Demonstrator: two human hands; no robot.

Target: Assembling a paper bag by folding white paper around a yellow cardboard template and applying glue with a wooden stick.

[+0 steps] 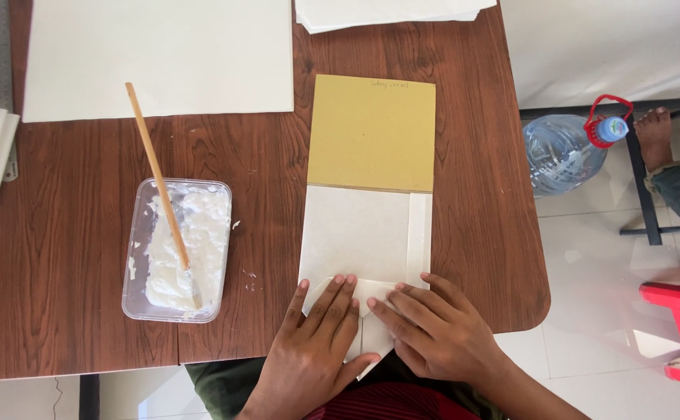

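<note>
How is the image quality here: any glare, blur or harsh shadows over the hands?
Head view: sharp, evenly lit. The left hand and right hand pressing the folded white paper show no motion blur and cast only soft shadows; the white sheet and tiled floor look bright, nearly washed out.

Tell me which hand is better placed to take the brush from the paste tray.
Probably the left hand: it lies nearer the paste tray and brush; the right hand is farther.
</note>
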